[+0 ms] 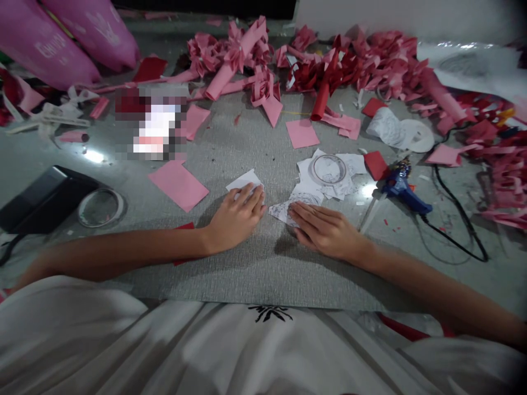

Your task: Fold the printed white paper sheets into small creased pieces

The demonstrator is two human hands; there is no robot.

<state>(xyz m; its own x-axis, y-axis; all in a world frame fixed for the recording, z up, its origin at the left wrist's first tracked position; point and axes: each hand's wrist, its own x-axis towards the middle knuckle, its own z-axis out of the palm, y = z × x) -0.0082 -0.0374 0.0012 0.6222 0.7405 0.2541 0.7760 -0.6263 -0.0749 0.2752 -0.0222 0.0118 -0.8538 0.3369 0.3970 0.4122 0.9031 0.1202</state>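
My left hand lies palm down with its fingers flat over a small white piece of paper, covering its lower part. My right hand is to the right, fingers stretched and lying on a piece of white paper with dark markings. A gap of tabletop separates the two hands. Just beyond the right hand, a roll of tape rests on crumpled white paper. A pink paper square lies left of my left hand, and a red paper piece shows partly beneath that forearm.
A blue glue gun with a black cord lies at right. Pink and red folded paper strips heap along the back. At left are a black device, another tape roll and a blurred-out patch. Pink bottles are at back left.
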